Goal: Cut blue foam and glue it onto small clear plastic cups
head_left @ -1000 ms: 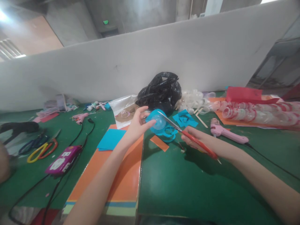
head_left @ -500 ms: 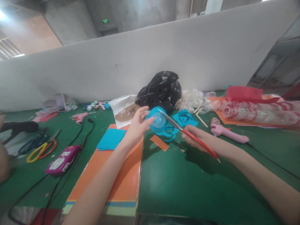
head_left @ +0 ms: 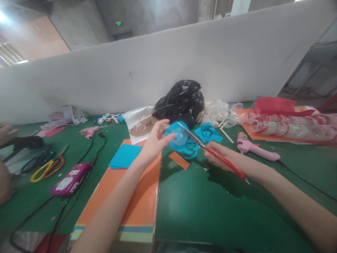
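- My left hand (head_left: 155, 142) has its grip pinching the blue paper (head_left: 173, 146) and the clear cup (head_left: 181, 136) together, with the thumb on the near side.
- My right hand (head_left: 214, 154) has its grip wrapped around the handles of the red scissors (head_left: 223, 161).
- The blue paper and the cup are up in front of me, over the tabletop (head_left: 200, 211), with the black bag (head_left: 181, 102) behind them.
- The blades lie along the paper's right side, near the cup. I can't tell if they are biting the paper.
- Curly blue strips (head_left: 193, 153) are just below the blades.
- To cut well, I think I should make small, slow snips and turn the paper with my left hand.
- I'd hold the cup flat on the paper, follow its round edge, and mind my thumb.
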Tool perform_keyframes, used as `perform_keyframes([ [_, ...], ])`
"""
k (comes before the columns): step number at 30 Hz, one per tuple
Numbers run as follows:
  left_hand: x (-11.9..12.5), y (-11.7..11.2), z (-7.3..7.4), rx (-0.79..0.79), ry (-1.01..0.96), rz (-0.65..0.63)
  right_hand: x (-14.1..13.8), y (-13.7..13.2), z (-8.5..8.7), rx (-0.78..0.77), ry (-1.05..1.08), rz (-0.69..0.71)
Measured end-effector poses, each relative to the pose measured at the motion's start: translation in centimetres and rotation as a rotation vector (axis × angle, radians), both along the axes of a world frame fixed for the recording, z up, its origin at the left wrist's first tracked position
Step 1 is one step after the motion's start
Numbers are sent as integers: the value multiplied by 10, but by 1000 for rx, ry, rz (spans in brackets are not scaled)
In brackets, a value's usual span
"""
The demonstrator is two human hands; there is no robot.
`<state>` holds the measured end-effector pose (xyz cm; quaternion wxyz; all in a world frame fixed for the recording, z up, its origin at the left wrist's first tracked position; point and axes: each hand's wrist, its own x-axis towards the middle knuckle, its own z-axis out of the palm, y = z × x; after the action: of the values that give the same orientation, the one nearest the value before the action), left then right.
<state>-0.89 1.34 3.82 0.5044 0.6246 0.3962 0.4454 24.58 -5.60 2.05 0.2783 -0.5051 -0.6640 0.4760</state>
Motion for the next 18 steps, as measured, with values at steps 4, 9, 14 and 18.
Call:
perform_keyframes([
  [4,0,1,-2,-11,-29,0,0,3,-2,-38,43,-27],
  [9,4,-1,-3,-6,-69,30,1,6,-8,-55,6,-47],
  [14,8,-2,-4,-45,-122,60,0,5,-9,-62,4,-46],
  [18,11,-2,-6,-59,-147,72,0,7,-13,-57,25,-65],
])
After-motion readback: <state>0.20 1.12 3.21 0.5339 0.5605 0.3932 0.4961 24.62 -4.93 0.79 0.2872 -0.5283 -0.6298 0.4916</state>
